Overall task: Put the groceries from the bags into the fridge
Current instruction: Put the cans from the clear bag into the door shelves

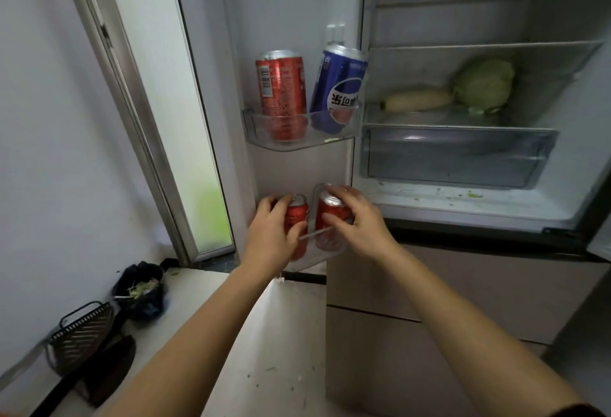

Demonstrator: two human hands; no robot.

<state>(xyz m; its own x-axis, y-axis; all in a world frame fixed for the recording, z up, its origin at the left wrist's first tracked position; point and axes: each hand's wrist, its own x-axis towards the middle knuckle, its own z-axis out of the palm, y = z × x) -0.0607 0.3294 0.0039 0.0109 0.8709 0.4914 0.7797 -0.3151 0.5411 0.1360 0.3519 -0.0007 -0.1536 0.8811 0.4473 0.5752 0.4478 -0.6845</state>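
Observation:
The fridge stands open. In the lower door bin [325, 256] my left hand [272, 234] grips a red can [297, 218], and my right hand [355, 223] grips a second red can [332, 215] beside it. Both cans stand upright inside the bin. The upper door bin [254, 127] holds another red can [282, 92] and a blue can [337, 89] that leans to the right. On the fridge shelf [429, 119] lie a green cabbage [484, 86] and a pale long vegetable [418, 100].
A clear drawer [456, 157] sits under the shelf, with crumbs on the fridge floor below it. On the floor at the left stand a black bag of scraps [142, 289], a dustpan [82, 334] and a dark slipper [109, 370]. A glass door [172, 102] is behind the fridge door.

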